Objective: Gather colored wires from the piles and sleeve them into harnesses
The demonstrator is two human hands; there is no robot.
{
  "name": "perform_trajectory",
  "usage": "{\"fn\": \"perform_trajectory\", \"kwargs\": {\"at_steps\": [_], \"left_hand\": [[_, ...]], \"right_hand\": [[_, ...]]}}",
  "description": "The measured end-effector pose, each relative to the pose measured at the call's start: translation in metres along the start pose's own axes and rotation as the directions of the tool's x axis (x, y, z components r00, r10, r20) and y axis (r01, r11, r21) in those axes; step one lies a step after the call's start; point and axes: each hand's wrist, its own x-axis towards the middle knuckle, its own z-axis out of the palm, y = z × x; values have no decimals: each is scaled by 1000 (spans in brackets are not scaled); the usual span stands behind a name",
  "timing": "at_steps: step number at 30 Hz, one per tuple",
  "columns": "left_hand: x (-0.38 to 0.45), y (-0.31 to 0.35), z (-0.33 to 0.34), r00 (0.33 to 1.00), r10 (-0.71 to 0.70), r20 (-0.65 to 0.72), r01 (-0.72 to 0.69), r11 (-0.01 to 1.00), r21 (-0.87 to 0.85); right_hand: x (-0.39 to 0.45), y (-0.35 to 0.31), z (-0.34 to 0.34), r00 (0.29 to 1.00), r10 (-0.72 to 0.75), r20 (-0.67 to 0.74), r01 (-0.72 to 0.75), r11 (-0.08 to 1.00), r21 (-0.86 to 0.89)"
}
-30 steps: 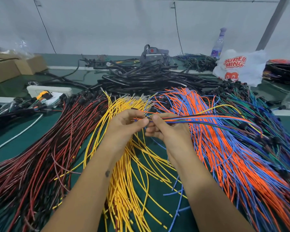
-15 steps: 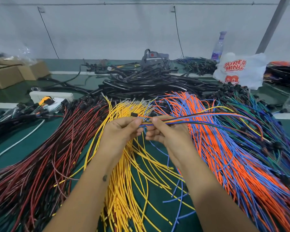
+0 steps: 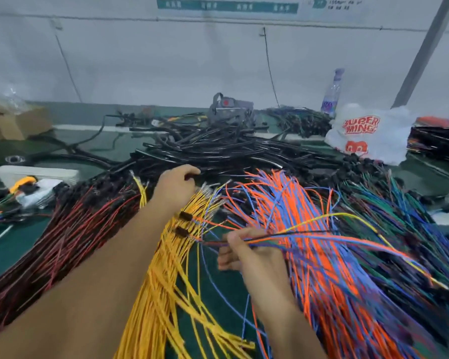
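Head view: right hand [image 3: 246,252] pinches a gathered bundle of mixed wires [image 3: 309,237] between thumb and forefinger, the other fingers [image 3: 226,264] curled loosely below it. Bundle holds black, blue, orange, green and yellow strands; it trails away from the fingertips over the orange and blue wire pile [image 3: 329,281], and two small black connectors [image 3: 186,216] hang off its short ends on the other side of the pinch. Left hand [image 3: 176,185] is stretched forward, well apart from the right; its fingers are curled down at the near edge of the black sleeving pile [image 3: 218,149]. Cannot tell whether they have hold of a tube or only touch it. Yellow wire pile [image 3: 166,294] runs under the left wrist and between the two hands. Red and black wire pile [image 3: 62,242] lies outboard of the left forearm. Green bench [image 3: 213,294] shows between the yellow strands. Beyond the left fingertips: white plastic bag [image 3: 368,136] with red lettering, and a bottle [image 3: 332,92] behind it.
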Motion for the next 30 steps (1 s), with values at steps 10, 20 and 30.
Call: {"fn": "perform_trajectory", "kwargs": {"at_steps": [10, 20, 30], "left_hand": [[67, -7, 38, 990, -115, 78, 37, 757, 652], [43, 31, -11, 954, 280, -112, -216, 893, 394], [-81, 31, -98, 703, 707, -78, -589, 640, 494]], "right_hand": [[0, -4, -2, 998, 47, 34, -46, 998, -36], [-3, -8, -4, 998, 1, 58, 2, 998, -55], [-8, -9, -2, 999, -31, -8, 30, 993, -111]]}}
